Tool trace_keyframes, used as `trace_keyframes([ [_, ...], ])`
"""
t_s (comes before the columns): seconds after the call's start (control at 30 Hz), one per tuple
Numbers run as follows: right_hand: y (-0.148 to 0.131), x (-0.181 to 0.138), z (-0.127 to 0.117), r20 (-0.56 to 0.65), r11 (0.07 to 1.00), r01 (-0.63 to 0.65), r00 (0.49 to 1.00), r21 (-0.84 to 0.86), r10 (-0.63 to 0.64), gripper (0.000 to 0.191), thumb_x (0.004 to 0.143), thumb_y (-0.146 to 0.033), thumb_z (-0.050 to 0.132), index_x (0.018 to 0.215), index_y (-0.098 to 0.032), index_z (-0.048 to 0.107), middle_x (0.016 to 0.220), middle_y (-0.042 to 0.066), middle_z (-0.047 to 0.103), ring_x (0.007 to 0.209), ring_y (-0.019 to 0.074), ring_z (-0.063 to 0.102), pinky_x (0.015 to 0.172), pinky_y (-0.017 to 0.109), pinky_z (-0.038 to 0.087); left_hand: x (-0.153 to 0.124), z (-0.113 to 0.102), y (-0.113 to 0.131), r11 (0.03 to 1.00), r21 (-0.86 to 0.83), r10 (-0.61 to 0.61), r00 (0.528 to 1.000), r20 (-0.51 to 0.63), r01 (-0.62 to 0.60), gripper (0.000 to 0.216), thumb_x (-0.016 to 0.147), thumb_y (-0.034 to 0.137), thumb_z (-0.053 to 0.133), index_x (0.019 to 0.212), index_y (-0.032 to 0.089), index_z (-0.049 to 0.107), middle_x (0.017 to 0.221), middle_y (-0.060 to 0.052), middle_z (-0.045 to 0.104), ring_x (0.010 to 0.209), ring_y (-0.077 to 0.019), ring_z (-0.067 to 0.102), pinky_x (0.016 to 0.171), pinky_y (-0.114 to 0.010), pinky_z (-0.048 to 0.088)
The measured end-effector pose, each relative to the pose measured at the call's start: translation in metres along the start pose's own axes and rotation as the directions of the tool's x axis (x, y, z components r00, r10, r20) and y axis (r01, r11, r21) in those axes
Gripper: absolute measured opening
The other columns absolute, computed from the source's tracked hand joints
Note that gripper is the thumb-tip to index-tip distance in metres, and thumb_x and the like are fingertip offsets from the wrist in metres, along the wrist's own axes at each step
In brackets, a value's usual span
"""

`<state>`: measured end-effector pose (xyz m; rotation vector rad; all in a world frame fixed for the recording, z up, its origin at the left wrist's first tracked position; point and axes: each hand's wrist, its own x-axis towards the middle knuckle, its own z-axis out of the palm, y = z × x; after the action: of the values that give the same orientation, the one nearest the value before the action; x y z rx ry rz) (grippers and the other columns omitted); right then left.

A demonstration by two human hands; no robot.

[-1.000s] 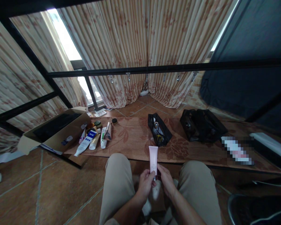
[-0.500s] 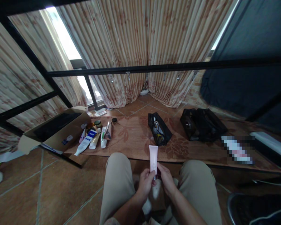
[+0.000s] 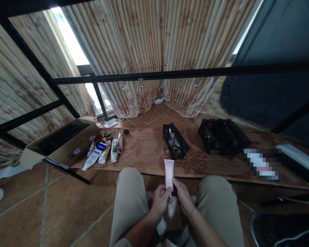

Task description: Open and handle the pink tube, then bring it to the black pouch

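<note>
Between my knees, a pale pink squeeze tube (image 3: 169, 171) stands nearly upright, its flat crimped end up and its shiny cap end down. My left hand (image 3: 160, 199) is closed around the lower part by the cap, thumb on the front. Along the tube's right side lies my right hand (image 3: 184, 198), its fingertips against the lower edge; some of its fingers are hidden. Just beyond the tube, a small open black mesh pouch (image 3: 182, 142) with assorted small items inside rests on the low table (image 3: 141, 154).
On the left are a cardboard box (image 3: 59, 142) and several tubes, including a white-and-blue tube (image 3: 94, 158), with a green-lidded jar (image 3: 107, 134) and a black lid (image 3: 126, 131). To the right sit black mesh bags (image 3: 222, 137). A dark metal bar (image 3: 159, 76) crosses beyond the table.
</note>
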<state>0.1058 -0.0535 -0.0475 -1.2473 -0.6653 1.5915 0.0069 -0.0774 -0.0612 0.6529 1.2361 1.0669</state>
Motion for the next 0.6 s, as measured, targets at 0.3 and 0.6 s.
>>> trace_keyframes([
  [0.3,0.0017,0.0012,-0.0011,-0.001,1.000,-0.003,1.000,-0.001,0.003,0.044,0.063,-0.061,0.069,0.062,-0.017,0.060,0.055,-0.001,0.056,0.053,0.0124,0.047,0.050,0.024,0.034,0.0011,0.0004,-0.0013,1.000,0.020,0.024,1.000,0.002,-0.024,0.054,0.060,0.063,0.070,0.079,0.016,0.052,0.058,0.002,0.057,0.039,-0.0063,0.048,0.040,-0.018,0.034],
  [0.6,0.0015,0.0022,-0.0010,0.006,1.000,-0.008,1.000,-0.010,0.008,0.046,0.060,-0.062,0.070,0.061,-0.017,0.060,0.054,-0.001,0.057,0.051,0.0125,0.047,0.049,0.025,0.034,0.0022,0.0009,-0.0016,0.998,0.037,0.044,0.999,0.006,-0.044,0.056,0.060,0.065,0.070,0.079,0.015,0.051,0.058,0.002,0.057,0.039,-0.0060,0.047,0.039,-0.018,0.033],
])
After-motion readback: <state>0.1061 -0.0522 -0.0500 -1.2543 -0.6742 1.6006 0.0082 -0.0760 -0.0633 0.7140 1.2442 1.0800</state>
